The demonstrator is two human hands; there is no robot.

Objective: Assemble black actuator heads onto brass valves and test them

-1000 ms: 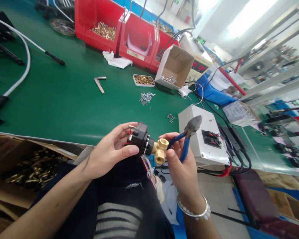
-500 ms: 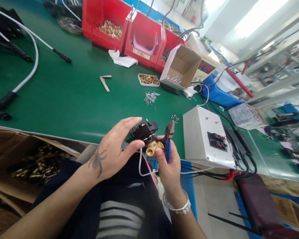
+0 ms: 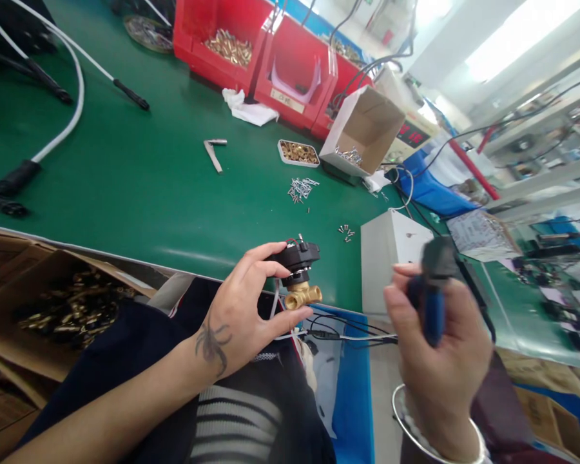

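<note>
Fingers (image 3: 265, 254) of the left hand (image 3: 244, 309) are gripping the valve (image 3: 297, 274) above the tabletop (image 3: 140, 187) edge. Right hand (image 3: 439, 341) is squeezing blue pliers (image 3: 430, 290), well apart from it.

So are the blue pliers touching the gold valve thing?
Apart. The head view shows the right hand holding the pliers off to the side of the brass valve, with open space between them.

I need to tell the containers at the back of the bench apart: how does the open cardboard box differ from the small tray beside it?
The cardboard box is tipped on its side with its opening facing the camera; the small tray lies flat. The cardboard box is brown, deep and much larger; the small tray is pale and shallow. The cardboard box holds silvery screws, the small tray brass-coloured parts. Both rest on the green bench in front of the red bins.
</note>
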